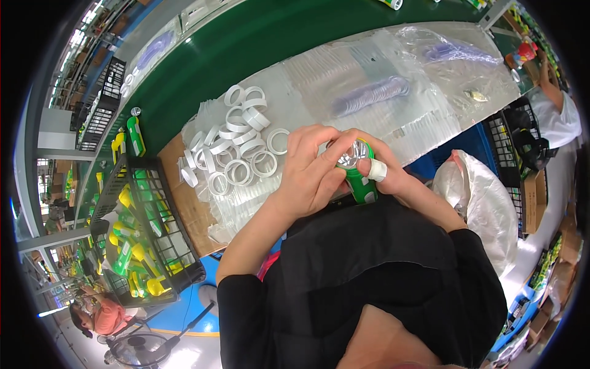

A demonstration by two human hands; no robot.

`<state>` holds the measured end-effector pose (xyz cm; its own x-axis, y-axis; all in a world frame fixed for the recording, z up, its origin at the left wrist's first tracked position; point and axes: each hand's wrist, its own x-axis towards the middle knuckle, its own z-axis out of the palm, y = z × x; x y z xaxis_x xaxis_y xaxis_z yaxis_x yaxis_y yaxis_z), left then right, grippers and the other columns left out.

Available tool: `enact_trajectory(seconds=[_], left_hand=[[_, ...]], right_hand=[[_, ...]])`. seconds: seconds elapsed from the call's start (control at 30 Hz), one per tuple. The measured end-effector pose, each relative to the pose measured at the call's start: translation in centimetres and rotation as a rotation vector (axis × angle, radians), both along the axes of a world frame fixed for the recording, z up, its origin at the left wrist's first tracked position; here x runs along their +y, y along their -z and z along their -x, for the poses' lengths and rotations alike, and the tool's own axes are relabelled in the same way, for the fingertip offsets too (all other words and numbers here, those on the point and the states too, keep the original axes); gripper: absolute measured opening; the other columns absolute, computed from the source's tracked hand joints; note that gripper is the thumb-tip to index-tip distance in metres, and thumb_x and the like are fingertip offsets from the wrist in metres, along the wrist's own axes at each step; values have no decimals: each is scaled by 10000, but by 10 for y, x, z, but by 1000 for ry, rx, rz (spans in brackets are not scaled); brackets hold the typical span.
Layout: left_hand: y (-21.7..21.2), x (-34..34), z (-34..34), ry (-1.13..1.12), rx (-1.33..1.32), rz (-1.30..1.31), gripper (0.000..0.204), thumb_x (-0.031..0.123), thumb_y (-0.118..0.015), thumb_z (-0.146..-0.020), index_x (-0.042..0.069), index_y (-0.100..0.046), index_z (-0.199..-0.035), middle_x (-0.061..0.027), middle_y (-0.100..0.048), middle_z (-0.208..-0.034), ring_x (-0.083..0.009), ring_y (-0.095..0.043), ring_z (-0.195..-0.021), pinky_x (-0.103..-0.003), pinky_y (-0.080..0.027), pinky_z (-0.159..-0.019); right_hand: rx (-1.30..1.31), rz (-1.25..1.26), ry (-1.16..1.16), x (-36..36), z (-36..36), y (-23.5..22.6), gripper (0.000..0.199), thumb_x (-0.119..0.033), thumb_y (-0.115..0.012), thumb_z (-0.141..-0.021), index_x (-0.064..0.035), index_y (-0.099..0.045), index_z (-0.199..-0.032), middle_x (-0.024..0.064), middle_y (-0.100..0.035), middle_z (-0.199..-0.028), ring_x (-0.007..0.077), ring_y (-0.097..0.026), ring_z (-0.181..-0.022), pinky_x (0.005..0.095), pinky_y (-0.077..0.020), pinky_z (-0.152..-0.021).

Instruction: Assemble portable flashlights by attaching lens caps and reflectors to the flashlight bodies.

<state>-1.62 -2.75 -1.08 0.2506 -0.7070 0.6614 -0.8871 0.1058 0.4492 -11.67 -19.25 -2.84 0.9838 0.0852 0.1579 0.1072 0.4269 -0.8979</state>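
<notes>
Close in front of my chest is a green flashlight, its shiny silver reflector facing up. My right hand is closed round its head from the right, with white tape on the thumb lying near the reflector. From the left, my left hand has its fingers bent and pressed to the rim of the same head; some fingertips are hidden. On the table to the left of my hands lie several loose white plastic rings. Beyond the hands is a long row of thin clear discs.
A black crate of green and yellow flashlights stands at the left. Plastic sheeting covers the table, with a bag of clear discs at the far right. A white sack is at my right. Other people sit nearby.
</notes>
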Motion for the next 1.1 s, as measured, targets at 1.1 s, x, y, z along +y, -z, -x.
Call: enact_trajectory(seconds=[1.1], left_hand=[[5, 46, -60, -271, -241, -917, 587, 205, -724, -809, 192, -530, -1363, -140, -601, -1188, -327, -554, -1052, -474, -433, -892]], right_hand=[[-187, 74, 65, 1, -62, 0, 554, -385, -707, -870, -34, -451, -1213, 106, -588, -799, 161, -579, -656, 299, -479, -591]])
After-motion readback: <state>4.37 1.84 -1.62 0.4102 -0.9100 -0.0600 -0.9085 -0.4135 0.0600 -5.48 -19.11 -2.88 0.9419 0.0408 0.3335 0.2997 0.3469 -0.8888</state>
